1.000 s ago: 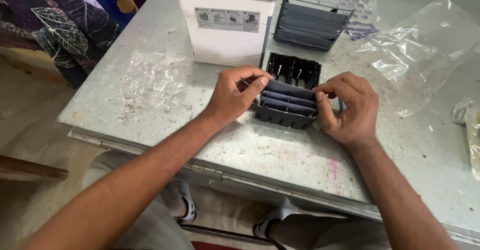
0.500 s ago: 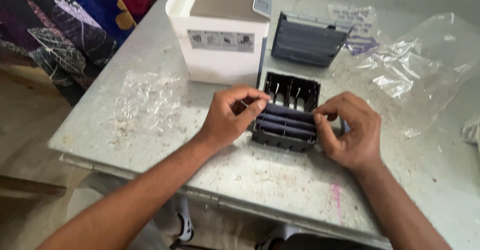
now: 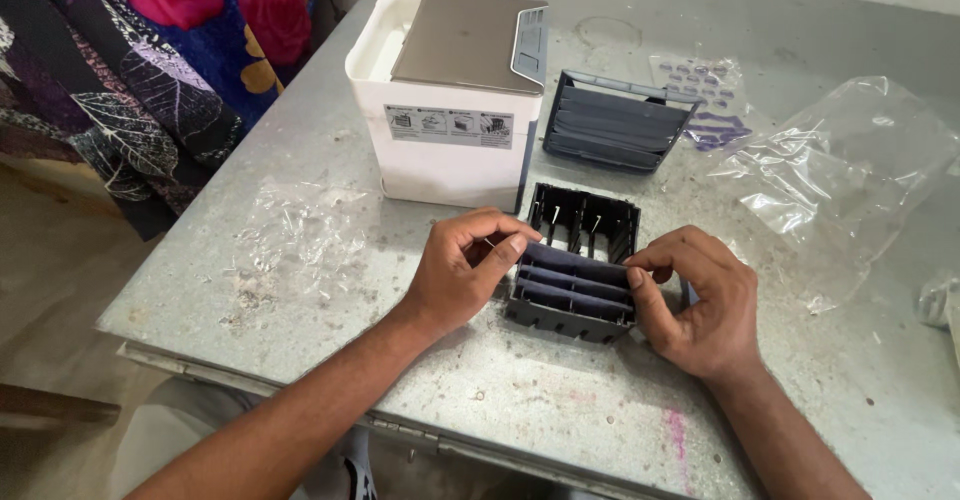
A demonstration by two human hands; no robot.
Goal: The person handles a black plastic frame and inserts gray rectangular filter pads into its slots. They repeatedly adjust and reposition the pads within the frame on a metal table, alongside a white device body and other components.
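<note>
- At centre frame, a person's left hand (image 3: 462, 272) and right hand (image 3: 692, 300) grip opposite ends of a dark slatted filter cartridge (image 3: 578, 278) resting on a worn grey metal table (image 3: 300, 290).
- The left hand's fingers (image 3: 505, 245) curl in, thumb and fingertips pinching the cartridge's upper left edge.
- The right hand is likewise curled, its thumb (image 3: 640, 295) pressed against the cartridge's right side, its fingers wrapped round the end.
- Just above the cartridge stands a white box-shaped appliance (image 3: 455, 110) with a grey lid.
- To its right, upper centre, lies a dark louvred grille (image 3: 615, 122).
- A crumpled clear plastic bag (image 3: 850, 175) fills the right of the frame; a scrap of clear film (image 3: 295, 230) lies at left.
- Patterned cloth (image 3: 130, 70) hangs at upper left.
</note>
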